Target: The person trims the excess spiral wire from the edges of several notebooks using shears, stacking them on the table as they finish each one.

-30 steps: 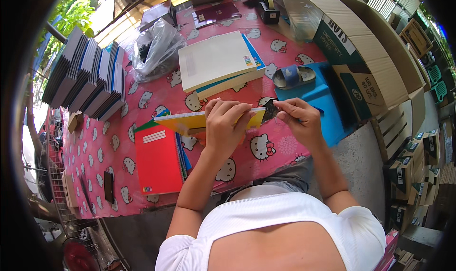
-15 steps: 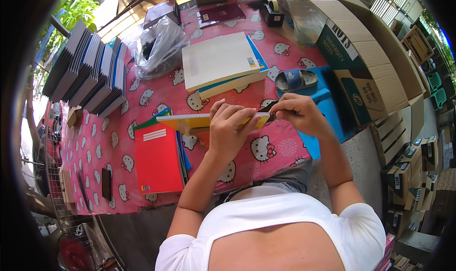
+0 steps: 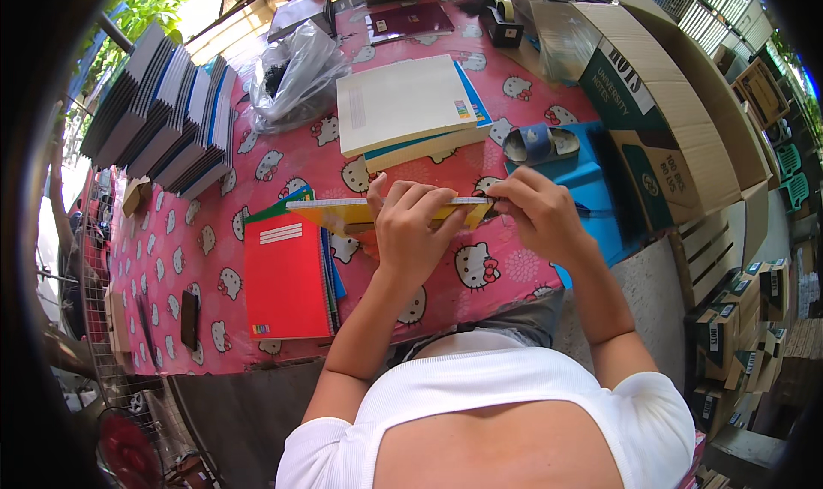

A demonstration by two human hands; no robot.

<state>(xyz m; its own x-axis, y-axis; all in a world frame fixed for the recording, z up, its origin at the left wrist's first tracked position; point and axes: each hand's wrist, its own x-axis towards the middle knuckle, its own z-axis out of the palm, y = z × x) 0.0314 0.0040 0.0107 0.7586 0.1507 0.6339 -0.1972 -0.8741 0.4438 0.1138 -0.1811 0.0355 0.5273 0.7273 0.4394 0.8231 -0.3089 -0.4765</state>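
A yellow-covered notebook (image 3: 330, 218) is held on edge over the near part of the table, its pale spine edge turned up. My left hand (image 3: 407, 232) wraps round its middle, fingers over the top edge and thumb on the near side. At the notebook's right end, my right hand (image 3: 540, 213) is closed in a pinch. A small dark piece shows by those fingertips, mostly hidden, so its kind is unclear. Left of the hands lies a stack of spiral notebooks with a red one (image 3: 287, 279) on top, green and blue covers showing beneath.
Cream-covered pads (image 3: 407, 103) are stacked ahead. Rows of wire-bound notebooks (image 3: 163, 120) stand far left, near a plastic bag (image 3: 300, 82). To the right, a blue slipper (image 3: 538, 144) rests on a blue sheet (image 3: 604, 232) beside an open carton (image 3: 669, 86). A tape dispenser (image 3: 502, 28) stands behind.
My right hand has drawn in slightly over the notebook's right end, and the dark piece there is now more hidden. My left hand keeps its grip. The whole view has shifted a little.
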